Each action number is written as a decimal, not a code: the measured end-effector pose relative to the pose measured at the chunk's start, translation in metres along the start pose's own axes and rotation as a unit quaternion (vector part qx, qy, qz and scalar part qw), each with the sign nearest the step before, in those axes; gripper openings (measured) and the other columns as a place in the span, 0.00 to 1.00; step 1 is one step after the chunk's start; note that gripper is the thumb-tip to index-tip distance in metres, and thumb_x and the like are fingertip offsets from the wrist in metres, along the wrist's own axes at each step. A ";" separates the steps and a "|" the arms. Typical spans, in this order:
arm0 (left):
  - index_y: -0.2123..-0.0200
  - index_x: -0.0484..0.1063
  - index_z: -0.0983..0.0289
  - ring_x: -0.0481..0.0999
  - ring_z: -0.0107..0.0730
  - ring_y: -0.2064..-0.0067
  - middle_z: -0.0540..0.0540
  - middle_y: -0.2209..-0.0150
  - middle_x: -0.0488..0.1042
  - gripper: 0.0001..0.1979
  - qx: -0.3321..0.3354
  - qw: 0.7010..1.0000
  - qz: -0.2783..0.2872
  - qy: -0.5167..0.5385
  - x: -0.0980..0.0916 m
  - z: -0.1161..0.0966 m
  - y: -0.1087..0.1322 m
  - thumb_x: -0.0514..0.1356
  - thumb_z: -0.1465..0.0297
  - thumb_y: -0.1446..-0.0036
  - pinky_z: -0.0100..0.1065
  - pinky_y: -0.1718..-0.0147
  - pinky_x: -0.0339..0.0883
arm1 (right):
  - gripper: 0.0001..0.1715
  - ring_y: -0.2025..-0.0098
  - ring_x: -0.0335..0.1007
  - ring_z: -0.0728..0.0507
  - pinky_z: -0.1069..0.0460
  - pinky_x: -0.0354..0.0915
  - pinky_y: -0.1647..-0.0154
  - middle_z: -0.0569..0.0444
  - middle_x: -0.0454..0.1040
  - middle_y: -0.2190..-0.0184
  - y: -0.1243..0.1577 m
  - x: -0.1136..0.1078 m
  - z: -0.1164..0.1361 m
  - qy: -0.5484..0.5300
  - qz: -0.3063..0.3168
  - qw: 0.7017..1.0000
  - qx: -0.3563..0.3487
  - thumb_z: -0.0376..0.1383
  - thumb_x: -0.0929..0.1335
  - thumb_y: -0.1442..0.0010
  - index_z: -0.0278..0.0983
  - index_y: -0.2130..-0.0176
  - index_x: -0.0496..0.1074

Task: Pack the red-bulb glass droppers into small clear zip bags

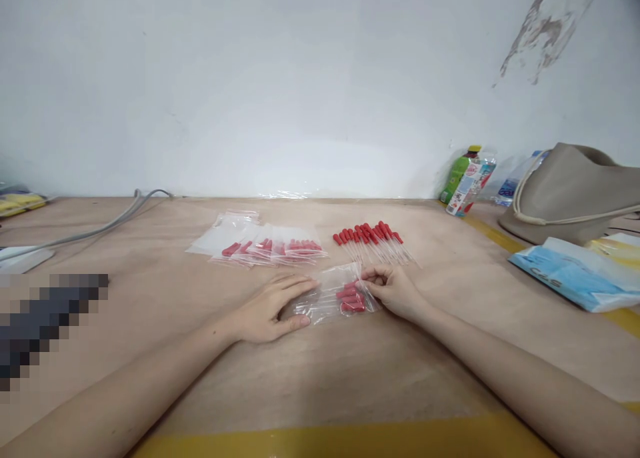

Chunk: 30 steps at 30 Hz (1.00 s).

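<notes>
A clear zip bag [325, 297] lies on the table between my hands, with several red rubber bulbs [353, 298] of droppers showing inside near its right end. My left hand [277, 305] rests flat at the bag's left end, thumb and fingers spread. At the right end, my right hand [393, 290] pinches the bag's edge between thumb and fingers. Just beyond lie loose glass droppers [373, 243] with red bulbs, side by side in a pile. To their left, overlapping filled bags [275, 245] hold more red-bulbed droppers.
Flat white-looking bags [225, 233] lie at the back left. A grey cable [115, 221] runs along the left. Bottles [463, 178], a grey-beige bag [570, 191] and a blue tissue pack [575, 271] stand or lie at the right. A white wall [300, 91] borders the table.
</notes>
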<state>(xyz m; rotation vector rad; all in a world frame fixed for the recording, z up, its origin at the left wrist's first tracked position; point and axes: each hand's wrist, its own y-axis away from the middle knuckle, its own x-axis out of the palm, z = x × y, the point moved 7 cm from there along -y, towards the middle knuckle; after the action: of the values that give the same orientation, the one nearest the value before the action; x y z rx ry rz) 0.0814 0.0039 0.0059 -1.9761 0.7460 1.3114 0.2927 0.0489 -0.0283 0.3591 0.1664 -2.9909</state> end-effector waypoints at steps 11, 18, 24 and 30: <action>0.40 0.53 0.56 0.55 0.43 0.39 0.55 0.39 0.56 0.28 -0.001 1.000 0.016 0.002 0.003 0.002 -0.002 0.53 0.58 0.41 0.47 0.43 0.52 | 0.15 0.82 0.59 0.52 0.55 0.57 0.80 0.57 0.71 0.79 -0.007 -0.016 0.017 0.059 -0.025 0.998 -0.005 0.41 0.67 0.52 0.34 0.65 0.70; 0.39 0.51 0.55 0.53 0.42 0.38 0.55 0.38 0.52 0.27 -0.001 0.999 0.036 -0.006 0.007 0.006 -0.002 0.51 0.57 0.40 0.46 0.42 0.50 | 0.07 0.68 0.69 0.47 0.54 0.61 0.67 0.52 0.75 0.71 -0.048 -0.011 0.063 0.374 -0.087 0.913 -0.138 0.35 0.65 0.50 0.36 0.73 0.73; 0.38 0.49 0.55 0.49 0.40 0.37 0.53 0.37 0.49 0.27 0.010 0.998 0.050 -0.027 0.007 0.006 -0.001 0.50 0.57 0.39 0.46 0.41 0.46 | 0.14 0.61 0.71 0.38 0.50 0.63 0.66 0.43 0.76 0.64 -0.086 0.016 0.056 0.498 -0.081 0.863 0.023 0.40 0.67 0.51 0.34 0.67 0.75; 0.38 0.49 0.54 0.50 0.40 0.37 0.53 0.37 0.49 0.27 0.005 0.998 0.056 -0.033 0.006 0.004 -0.002 0.50 0.57 0.39 0.46 0.41 0.46 | 0.12 0.58 0.71 0.36 0.48 0.63 0.64 0.37 0.74 0.62 -0.095 0.024 0.051 0.481 -0.083 0.871 0.060 0.35 0.66 0.49 0.31 0.65 0.74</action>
<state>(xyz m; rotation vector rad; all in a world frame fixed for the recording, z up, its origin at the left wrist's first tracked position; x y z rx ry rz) 0.0821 0.0076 -0.0006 -1.8961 0.8412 1.4289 0.2452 0.1333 0.0245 1.8922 0.0922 -2.6596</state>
